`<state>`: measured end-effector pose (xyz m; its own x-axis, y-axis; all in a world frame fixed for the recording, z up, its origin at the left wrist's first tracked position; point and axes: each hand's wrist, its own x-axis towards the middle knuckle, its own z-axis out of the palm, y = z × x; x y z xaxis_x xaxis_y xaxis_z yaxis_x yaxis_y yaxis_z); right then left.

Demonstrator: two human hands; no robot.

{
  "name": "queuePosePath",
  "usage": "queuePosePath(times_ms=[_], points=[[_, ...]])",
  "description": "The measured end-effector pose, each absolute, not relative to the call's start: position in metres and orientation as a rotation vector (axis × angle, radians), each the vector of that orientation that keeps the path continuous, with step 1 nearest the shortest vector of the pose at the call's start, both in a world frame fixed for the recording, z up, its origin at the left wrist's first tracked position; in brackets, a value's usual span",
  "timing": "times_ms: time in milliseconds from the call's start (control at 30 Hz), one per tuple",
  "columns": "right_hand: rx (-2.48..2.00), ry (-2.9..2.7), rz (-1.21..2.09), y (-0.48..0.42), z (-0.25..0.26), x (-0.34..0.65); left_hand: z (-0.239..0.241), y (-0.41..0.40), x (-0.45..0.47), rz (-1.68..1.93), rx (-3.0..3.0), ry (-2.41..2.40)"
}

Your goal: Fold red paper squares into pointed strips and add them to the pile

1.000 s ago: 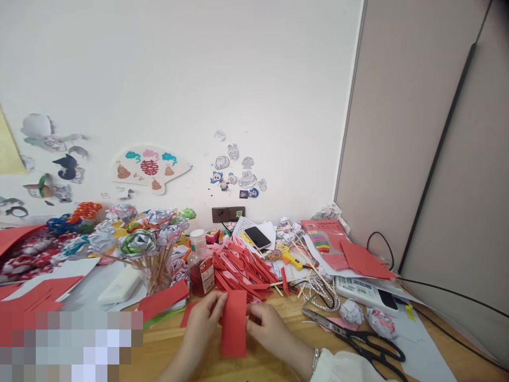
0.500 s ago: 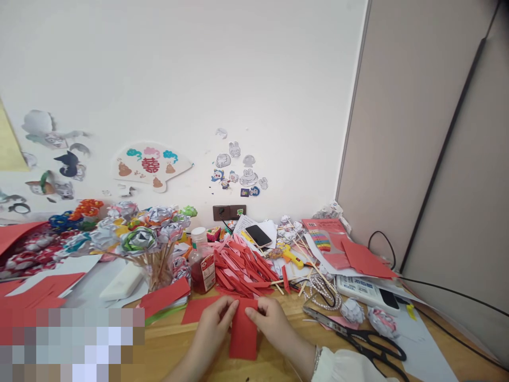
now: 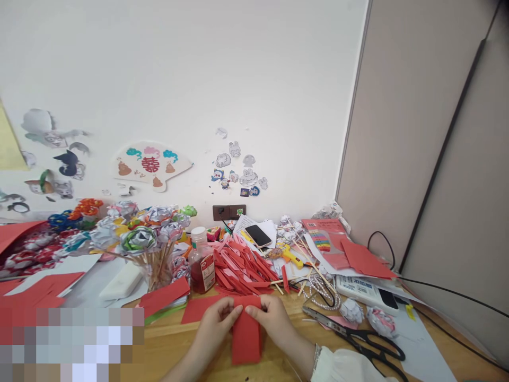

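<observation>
A folded strip of red paper [image 3: 246, 342] hangs upright between my two hands above the wooden table. My left hand [image 3: 220, 321] pinches its upper left edge, thumb in front and fingers behind. On the upper right edge, my right hand [image 3: 268, 318] grips the same paper with its thumb pressed on the front. The thumbs almost meet near the top fold. Behind my left hand lies a flat red paper sheet [image 3: 198, 309]. A heap of folded red paper strips [image 3: 244, 265] sits just beyond both hands.
Black-handled scissors [image 3: 358, 337] lie to the right beside crumpled paper balls [image 3: 352, 311]. A bottle of red liquid [image 3: 202, 268] and a cup of sticks [image 3: 157, 268] stand behind on the left. Farther back are a phone [image 3: 258, 236] and a yellow glue gun [image 3: 293, 257].
The red paper has shifted slightly right and down, and its layers show more at the right side. My thumbs have moved closer together near the top edge.
</observation>
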<state>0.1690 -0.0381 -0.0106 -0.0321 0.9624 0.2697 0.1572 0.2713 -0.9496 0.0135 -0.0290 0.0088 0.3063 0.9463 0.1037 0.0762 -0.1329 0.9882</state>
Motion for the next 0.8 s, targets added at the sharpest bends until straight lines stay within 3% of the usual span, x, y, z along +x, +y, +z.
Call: queuePosePath(times_ms=[633, 800], points=[[-1.280, -1.504, 0.740, -0.031, -0.019, 0.178, -0.002, -0.020, 0.010, 1.051, 1.507, 1.066], [-1.580, -1.639, 0.561, -0.034, -0.014, 0.187, 0.010, -0.016, 0.002, 1.123, 1.332, 1.066]])
